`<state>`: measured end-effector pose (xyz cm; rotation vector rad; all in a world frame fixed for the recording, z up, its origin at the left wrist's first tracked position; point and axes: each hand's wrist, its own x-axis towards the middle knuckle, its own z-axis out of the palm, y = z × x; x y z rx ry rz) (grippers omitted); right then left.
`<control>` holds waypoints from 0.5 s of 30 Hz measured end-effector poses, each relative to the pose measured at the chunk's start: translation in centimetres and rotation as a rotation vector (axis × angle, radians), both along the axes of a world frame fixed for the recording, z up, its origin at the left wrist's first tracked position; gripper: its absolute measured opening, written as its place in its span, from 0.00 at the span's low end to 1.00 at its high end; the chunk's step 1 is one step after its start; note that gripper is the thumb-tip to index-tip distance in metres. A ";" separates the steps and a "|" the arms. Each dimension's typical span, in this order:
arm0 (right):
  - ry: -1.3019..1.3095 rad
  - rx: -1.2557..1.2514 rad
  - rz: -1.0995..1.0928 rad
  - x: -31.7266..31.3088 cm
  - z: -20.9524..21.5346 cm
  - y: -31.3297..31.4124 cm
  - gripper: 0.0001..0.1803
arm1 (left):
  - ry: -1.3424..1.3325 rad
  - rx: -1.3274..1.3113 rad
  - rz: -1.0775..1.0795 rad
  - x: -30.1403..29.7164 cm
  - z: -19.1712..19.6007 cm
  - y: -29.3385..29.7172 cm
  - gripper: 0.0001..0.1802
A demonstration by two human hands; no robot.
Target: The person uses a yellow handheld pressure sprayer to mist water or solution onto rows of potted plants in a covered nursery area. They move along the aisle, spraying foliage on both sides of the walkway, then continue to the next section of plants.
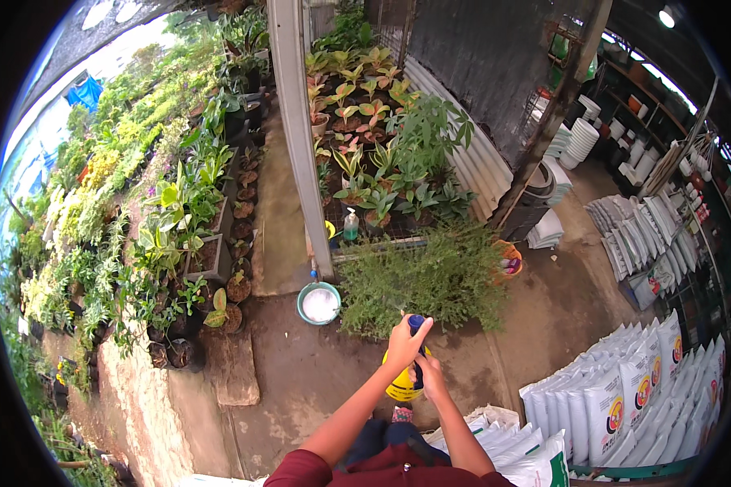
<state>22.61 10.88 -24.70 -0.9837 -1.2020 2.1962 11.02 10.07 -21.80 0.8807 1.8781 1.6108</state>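
Observation:
A yellow pump sprayer (404,385) with a dark blue top is in front of my body. My left hand (401,338) is closed around its upper part, by the dark blue knob. Just below and to the right, my right hand (429,372) also grips the sprayer near its top; some of its fingers are hidden. Beyond the hands spreads a bushy green plant (430,272) with fine leaves, close to the sprayer's front. Left of the bush, a teal basin (302,312) with white suds sits on the ground.
A clear pump bottle (351,224) with green liquid stands behind the bush. Potted plants (240,288) line the left walkway. A metal post (299,146) rises ahead. White sacks (605,398) are stacked at right, and an orange container (509,258) sits beside the bush.

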 end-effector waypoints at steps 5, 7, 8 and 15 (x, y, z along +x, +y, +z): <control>-0.052 0.156 0.042 -1.5 1.1 -0.5 0.10 | -0.160 0.144 -0.037 -2.1 4.7 1.5 0.20; -0.064 0.221 0.039 -1.9 1.4 -1.0 0.09 | -0.185 0.198 -0.078 -3.2 7.4 2.2 0.22; -0.067 0.229 0.035 -1.9 1.5 -1.1 0.09 | -0.187 0.236 -0.102 -3.9 8.6 2.8 0.22; 0.173 0.038 0.071 -1.0 1.4 0.6 0.15 | -0.173 0.259 -0.163 -6.6 14.1 5.2 0.21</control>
